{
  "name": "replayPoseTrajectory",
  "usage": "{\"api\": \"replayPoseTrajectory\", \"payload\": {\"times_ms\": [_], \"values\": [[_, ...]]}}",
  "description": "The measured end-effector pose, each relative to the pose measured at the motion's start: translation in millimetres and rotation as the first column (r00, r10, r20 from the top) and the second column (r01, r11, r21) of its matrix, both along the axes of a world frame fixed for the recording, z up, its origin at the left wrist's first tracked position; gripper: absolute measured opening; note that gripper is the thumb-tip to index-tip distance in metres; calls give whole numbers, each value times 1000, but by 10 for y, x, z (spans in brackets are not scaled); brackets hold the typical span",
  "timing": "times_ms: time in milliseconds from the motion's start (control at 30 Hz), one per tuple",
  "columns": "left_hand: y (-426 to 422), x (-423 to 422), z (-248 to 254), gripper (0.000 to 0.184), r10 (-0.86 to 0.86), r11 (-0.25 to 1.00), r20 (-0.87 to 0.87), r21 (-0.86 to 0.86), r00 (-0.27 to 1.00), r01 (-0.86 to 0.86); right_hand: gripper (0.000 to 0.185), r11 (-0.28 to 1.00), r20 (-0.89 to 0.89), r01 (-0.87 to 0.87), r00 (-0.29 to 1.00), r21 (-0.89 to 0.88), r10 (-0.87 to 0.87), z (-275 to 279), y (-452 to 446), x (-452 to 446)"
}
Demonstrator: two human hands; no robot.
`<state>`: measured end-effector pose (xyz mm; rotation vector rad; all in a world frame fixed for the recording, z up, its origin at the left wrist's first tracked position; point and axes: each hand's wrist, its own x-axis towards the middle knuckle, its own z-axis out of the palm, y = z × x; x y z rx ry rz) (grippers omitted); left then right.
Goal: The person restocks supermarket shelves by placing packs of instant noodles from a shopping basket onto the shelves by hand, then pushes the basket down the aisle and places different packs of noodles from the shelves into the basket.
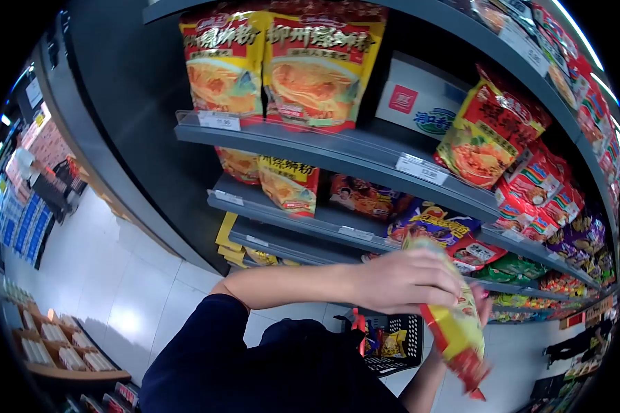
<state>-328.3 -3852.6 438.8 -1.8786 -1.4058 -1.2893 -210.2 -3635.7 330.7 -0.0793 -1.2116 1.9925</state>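
Observation:
A red and yellow food packet (455,330) is tilted in front of the shelves, its lower end blurred by motion. My left hand (413,279) is closed over the packet's upper side, with the fingers wrapped across it. My right hand (484,306) is mostly hidden behind the packet; some fingertips show at its right edge, against the packet. Beyond the hands lie a purple noodle packet (434,221) and a red packet (474,253) on a lower shelf.
Noodle bags (317,72) stand upright on the upper shelf (310,141), near a white carton (420,96). A black shopping basket (412,341) holding packets is below my arms. A person (41,179) is far left in the aisle. Low wooden display racks (69,368) stand at lower left.

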Motion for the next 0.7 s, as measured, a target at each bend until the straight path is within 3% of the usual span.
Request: {"api": "replayPoseTrajectory", "payload": {"times_ms": [33, 100, 133, 167, 200, 267, 300, 333, 367, 400, 467, 533, 567, 600, 667, 700], "values": [[-15, 17, -145, 41, 14, 997, 152, -74, 988, -3, 76, 999, 27, -33, 999, -39, 34, -89, 24, 54], [-49, 12, -489, 57, 131, 954, 381, -300, 915, -11, 79, 948, 103, -132, 989, 291, 106, -603, 243, 146], [-76, 26, -662, 64, 229, 901, 422, -433, 877, -27, 79, 886, 145, -47, 989, 461, -23, -742, 191, 231], [-68, 63, -829, 67, 341, 839, 482, -544, 807, -30, 67, 896, 327, -74, 942, 438, -82, -1228, 383, 330], [-48, 93, -1021, 69, 443, 755, 510, -656, 737, 0, 75, 934, 487, -166, 874, 315, -9, -1260, 306, 407], [40, 39, -1829, 72, 414, 816, 525, -577, 744, -46, 65, 929, 551, -164, 833, 333, -50, -1173, 93, 430], [33, 55, -2136, 70, 458, 777, 535, -629, 709, -27, 61, 880, 580, -180, 805, 440, -126, -1236, 124, 503], [8, 60, -2369, 68, 508, 728, 532, -685, 677, -8, 50, 782, 548, -148, 790, 605, -275, -1328, 186, 563], [-36, 78, -2558, 63, 490, 720, 552, -693, 674, 45, 38, 751, 550, -135, 765, 646, -335, -1311, 231, 605], [-84, 127, -2692, 58, 480, 704, 570, -704, 667, 96, 34, 679, 586, -150, 656, 719, -475, -1396, 323, 699], [-84, 262, -2719, 40, 461, 651, 589, -733, 664, 198, 35, 853, 778, -58, 446, 519, -443, -1755, 577, 918], [-21, 377, -2825, 32, 380, 619, 591, -734, 712, 278, 35, 875, 845, 74, 234, 478, -481, -1632, 669, 980], [51, 436, -2910, 27, 324, 624, 607, -713, 725, 318, 36, 869, 853, 152, 172, 472, -493, -1877, 836, 1084], [138, 498, -2968, 25, 290, 615, 596, -715, 749, 331, 37, 853, 855, 224, 120, 472, -505, -2141, 988, 1195], [376, 575, -3055, 24, 202, 639, 559, -697, 804, 325, 39, 816, 834, 382, 174, 433, -524, -2430, 1173, 1295], [527, 578, -3109, 24, 184, 632, 530, -709, 828, 313, 40, 777, 806, 366, 110, 511, -582, -2503, 1225, 1284]]}}
